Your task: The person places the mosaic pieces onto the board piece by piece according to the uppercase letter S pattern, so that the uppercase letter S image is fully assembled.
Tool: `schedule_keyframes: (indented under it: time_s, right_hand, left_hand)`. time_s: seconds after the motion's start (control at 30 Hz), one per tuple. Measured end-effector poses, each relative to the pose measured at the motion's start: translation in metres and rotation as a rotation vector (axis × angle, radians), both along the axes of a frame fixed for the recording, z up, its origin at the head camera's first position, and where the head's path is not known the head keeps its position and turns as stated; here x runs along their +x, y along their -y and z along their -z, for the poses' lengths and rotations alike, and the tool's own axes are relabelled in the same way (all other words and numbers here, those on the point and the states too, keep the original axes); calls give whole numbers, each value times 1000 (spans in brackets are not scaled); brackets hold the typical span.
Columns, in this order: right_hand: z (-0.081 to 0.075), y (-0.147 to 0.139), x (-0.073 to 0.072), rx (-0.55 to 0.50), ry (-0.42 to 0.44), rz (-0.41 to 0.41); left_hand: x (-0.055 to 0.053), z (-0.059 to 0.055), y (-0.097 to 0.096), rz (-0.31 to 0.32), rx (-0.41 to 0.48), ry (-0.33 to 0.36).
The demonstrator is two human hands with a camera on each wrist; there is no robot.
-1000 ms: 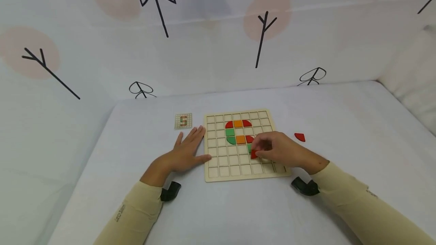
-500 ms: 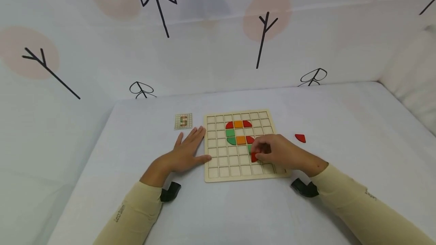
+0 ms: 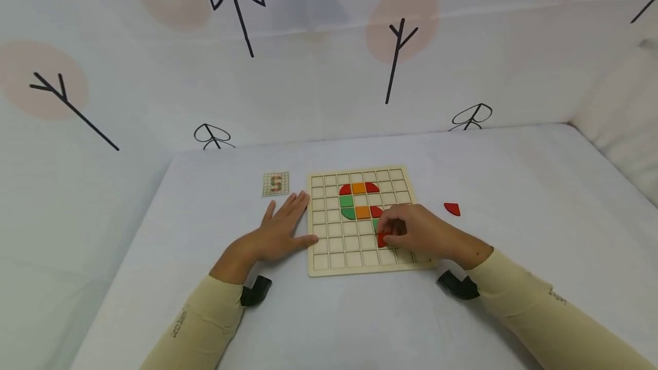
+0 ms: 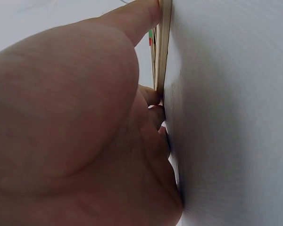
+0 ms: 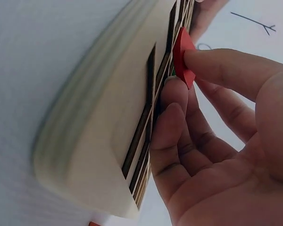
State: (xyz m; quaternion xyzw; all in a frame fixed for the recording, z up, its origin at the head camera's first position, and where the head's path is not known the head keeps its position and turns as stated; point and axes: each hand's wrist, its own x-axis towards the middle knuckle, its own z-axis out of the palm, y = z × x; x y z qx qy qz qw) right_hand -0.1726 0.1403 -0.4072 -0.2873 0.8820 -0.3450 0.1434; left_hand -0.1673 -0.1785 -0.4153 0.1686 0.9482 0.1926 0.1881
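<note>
My right hand (image 3: 418,233) pinches a red quarter-circle tile (image 3: 382,240) between thumb and fingers, low over the right part of the wooden grid board (image 3: 329,272). In the right wrist view, the thumb presses one face of that red tile (image 5: 180,56), which stands tilted at the grid. Red, orange and green tiles lie in the board's cells; a green one (image 3: 376,225) is partly covered by the right fingers. My left hand (image 3: 283,233) lies with fingers spread beside the board, thumb and fingertips at its left edge. The left wrist view shows its palm (image 4: 70,108) large.
A small square pattern card (image 3: 275,184) with a coloured S-like figure lies beyond the left hand. Another red quarter-circle tile (image 3: 452,209) lies on the white cloth right of the board. A patterned white cloth (image 3: 319,73) hangs behind the table.
My right hand has shifted slightly toward the near side of the board, with the red tile pinched in it. The left hand has stayed in place.
</note>
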Motion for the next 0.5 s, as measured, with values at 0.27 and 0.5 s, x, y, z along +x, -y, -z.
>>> schedule_keyframes:
  time_s: [0.27,0.5]
  right_hand:
    - [-2,1,1,23,-26,-6]
    - [-3,3,0,24,-42,-18]
  left_hand:
    - [0,0,0,-3,3,-8]
    - [0,-2,1,-8,3,-9]
